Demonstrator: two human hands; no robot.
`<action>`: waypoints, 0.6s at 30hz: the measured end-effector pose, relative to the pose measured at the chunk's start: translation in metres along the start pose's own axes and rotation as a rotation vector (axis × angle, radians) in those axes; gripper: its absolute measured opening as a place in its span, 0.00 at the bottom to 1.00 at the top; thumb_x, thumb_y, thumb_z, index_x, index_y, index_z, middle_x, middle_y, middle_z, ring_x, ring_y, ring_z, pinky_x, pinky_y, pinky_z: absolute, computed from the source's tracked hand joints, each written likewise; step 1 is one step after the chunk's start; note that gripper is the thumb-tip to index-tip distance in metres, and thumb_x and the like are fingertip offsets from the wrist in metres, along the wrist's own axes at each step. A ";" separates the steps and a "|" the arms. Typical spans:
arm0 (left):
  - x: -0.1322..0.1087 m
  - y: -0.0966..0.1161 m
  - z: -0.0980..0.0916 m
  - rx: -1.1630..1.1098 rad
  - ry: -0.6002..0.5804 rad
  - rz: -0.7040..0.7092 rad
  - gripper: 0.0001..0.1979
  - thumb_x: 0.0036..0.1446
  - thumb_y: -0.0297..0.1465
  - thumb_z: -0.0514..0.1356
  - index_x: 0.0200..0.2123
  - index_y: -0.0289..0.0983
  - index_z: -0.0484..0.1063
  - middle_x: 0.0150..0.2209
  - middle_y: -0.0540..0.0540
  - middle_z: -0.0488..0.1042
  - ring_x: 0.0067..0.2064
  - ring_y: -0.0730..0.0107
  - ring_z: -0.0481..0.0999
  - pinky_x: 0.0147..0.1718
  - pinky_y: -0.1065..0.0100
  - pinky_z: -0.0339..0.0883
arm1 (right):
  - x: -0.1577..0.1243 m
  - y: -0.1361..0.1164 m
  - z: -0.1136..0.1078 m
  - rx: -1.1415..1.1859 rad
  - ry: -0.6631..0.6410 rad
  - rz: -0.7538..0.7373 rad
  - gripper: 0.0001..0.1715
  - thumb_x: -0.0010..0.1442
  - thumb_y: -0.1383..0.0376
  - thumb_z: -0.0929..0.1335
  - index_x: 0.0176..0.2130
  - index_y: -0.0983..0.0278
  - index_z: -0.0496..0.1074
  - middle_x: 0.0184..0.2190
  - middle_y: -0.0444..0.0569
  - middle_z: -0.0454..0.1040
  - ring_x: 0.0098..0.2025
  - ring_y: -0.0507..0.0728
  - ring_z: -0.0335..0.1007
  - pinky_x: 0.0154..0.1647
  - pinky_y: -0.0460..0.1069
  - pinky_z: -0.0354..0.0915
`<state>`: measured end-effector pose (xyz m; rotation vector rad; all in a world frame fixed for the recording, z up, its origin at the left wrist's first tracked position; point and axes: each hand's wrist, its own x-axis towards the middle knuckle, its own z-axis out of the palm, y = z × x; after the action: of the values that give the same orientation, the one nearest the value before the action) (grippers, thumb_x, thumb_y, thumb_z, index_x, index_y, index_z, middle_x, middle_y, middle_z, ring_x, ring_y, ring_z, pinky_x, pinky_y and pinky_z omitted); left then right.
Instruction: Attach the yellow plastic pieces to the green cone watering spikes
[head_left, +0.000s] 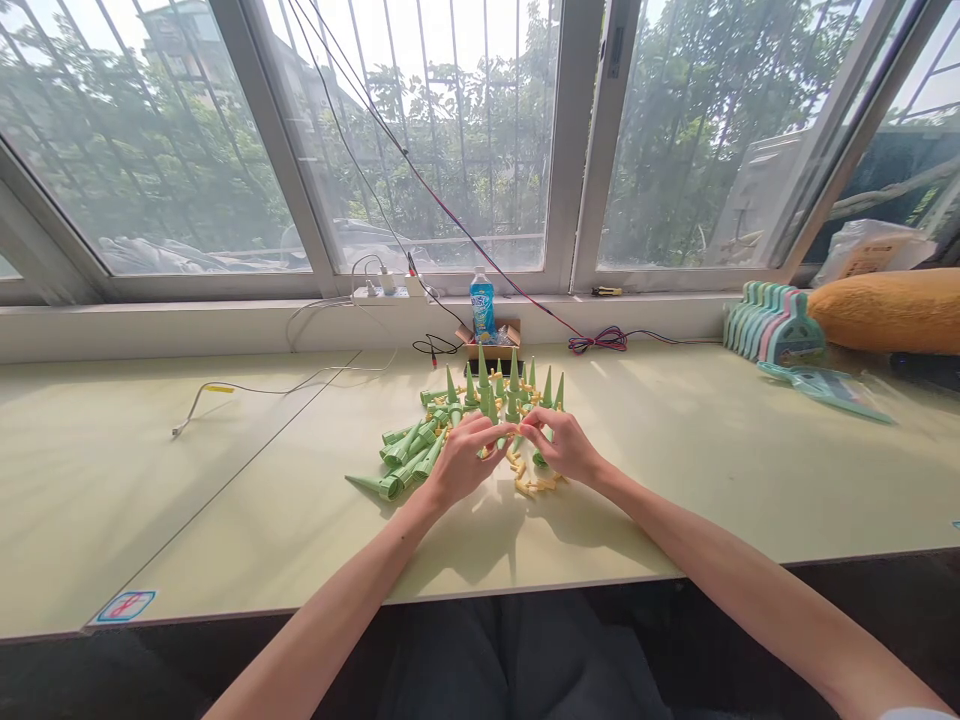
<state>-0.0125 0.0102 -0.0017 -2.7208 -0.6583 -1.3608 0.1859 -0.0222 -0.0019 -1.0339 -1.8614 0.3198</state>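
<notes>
**Table w/ green cones, two hands & tiny yellow bits**

Table (750, 450), mid: cones (405, 440), some upright behind the hands, others lying by L hand (471, 450). Its fingers & those of R hand (564, 445) are bent, tips meeting over the pile; a tiny piece seems pinched there, but can't tell which hand grips it. Bits (523, 487) lie in a loose curve just below.

Risks: upright cones could topple if knuckles brush them; lying ones might roll if nudged; bits could scatter under a wrist, or slip from fingertips, being so small.

Hard to see: L arm (337, 620) & R arm (735, 575) cut off at frame edge; mid cones partly hidden by hands; bits' exact shape & no. unclear.
</notes>
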 end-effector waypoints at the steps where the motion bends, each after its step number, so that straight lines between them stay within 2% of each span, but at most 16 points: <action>1: 0.000 0.000 0.000 0.001 0.001 0.001 0.11 0.63 0.32 0.58 0.46 0.43 0.78 0.24 0.51 0.68 0.28 0.71 0.64 0.32 0.69 0.66 | 0.000 0.000 0.000 0.000 0.003 0.000 0.13 0.65 0.61 0.64 0.31 0.63 0.70 0.25 0.46 0.73 0.28 0.53 0.67 0.31 0.48 0.61; 18: 0.001 0.001 0.000 -0.022 0.080 0.074 0.08 0.61 0.30 0.61 0.43 0.41 0.78 0.23 0.52 0.67 0.26 0.74 0.62 0.29 0.71 0.64 | 0.000 -0.004 0.000 -0.009 0.026 -0.016 0.13 0.64 0.62 0.64 0.29 0.64 0.69 0.24 0.45 0.72 0.26 0.53 0.65 0.30 0.47 0.60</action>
<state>-0.0115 0.0098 -0.0009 -2.6619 -0.5354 -1.4594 0.1842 -0.0250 0.0005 -1.0245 -1.8489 0.2872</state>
